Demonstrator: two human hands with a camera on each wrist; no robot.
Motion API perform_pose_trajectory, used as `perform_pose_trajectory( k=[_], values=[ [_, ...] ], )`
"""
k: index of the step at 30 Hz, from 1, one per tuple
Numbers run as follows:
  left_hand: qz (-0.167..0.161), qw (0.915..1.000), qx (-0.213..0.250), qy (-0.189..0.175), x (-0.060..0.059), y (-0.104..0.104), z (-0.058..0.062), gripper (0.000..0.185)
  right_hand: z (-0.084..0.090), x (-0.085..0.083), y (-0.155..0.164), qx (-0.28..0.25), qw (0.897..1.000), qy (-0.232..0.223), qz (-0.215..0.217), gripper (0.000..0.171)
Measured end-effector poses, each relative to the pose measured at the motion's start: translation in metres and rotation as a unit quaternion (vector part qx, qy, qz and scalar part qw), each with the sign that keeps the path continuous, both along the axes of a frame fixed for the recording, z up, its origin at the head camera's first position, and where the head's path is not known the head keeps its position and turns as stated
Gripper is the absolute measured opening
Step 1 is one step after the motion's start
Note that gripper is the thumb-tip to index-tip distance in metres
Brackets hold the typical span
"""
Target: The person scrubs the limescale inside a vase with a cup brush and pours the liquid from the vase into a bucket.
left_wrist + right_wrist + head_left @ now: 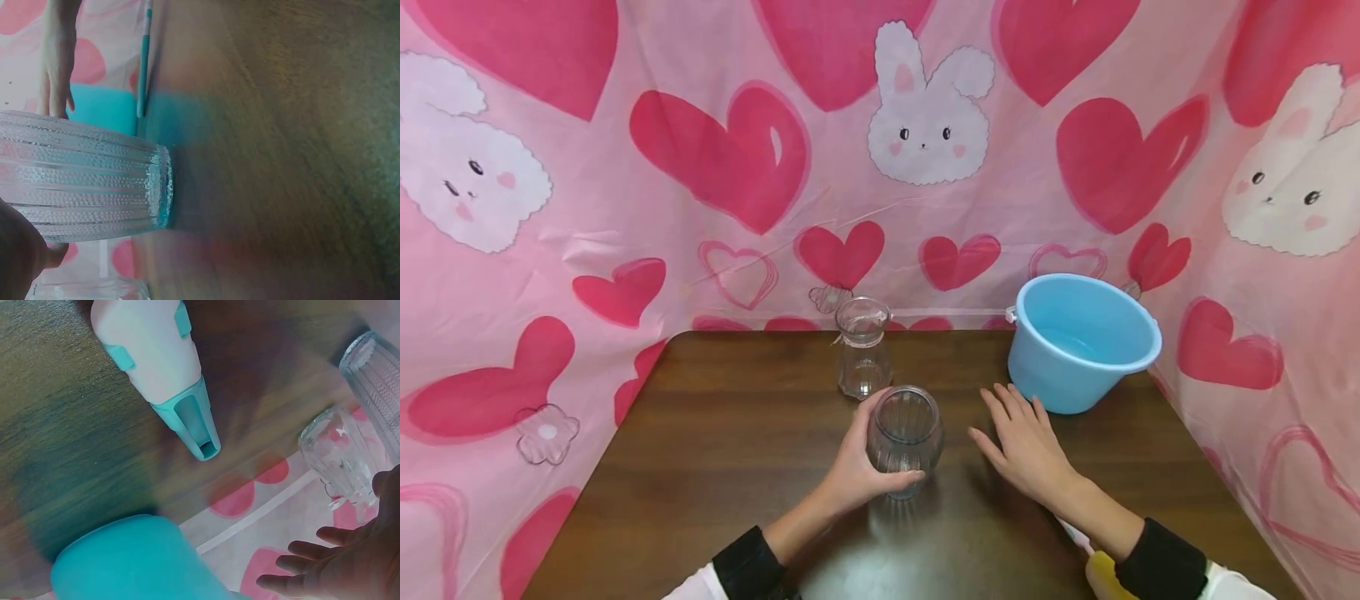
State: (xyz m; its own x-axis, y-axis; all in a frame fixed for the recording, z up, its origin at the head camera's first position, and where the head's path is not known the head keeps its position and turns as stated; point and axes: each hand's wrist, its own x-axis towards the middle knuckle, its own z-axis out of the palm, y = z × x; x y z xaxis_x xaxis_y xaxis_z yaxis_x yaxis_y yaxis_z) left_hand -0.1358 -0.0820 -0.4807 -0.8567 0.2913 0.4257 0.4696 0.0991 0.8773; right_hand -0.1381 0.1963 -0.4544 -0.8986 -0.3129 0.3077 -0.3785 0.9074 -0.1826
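Note:
My left hand (865,467) grips a ribbed clear glass vase (906,429), thumb in front and fingers behind; in the left wrist view the vase's (94,178) textured side and base show, but I cannot tell whether the base touches the table. The right hand (1026,442) is spread with straight fingers, holding nothing, between the vase and a light blue bucket (1060,375). Under the right forearm lies a long-handled tool with a yellow end (1108,575), partly hidden; its white and teal handle (159,362) shows close up in the right wrist view.
Behind the held vase stands a second clear glass vase (863,362) with a cord tied at its neck. The bucket is at the back right of the brown wooden table (737,433). Pink cloth (715,275) with hearts and rabbits hangs behind and beside the table.

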Motion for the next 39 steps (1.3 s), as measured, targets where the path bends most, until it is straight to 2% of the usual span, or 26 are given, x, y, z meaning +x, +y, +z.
perform_pose_trajectory(
  k=[14,39],
  values=[
    [-0.005,1.0,-0.002,0.005,-0.0021,-0.0012,-0.0044,0.112,0.0003,-0.0032,-0.003,-0.001,1.0,-0.027,0.004,0.066],
    [-0.006,0.9998,-0.016,-0.009,-0.0023,-0.0055,-0.0082,0.114,0.0052,-0.0057,-0.0074,-0.001,0.999,-0.036,0.003,0.065]
  ],
)
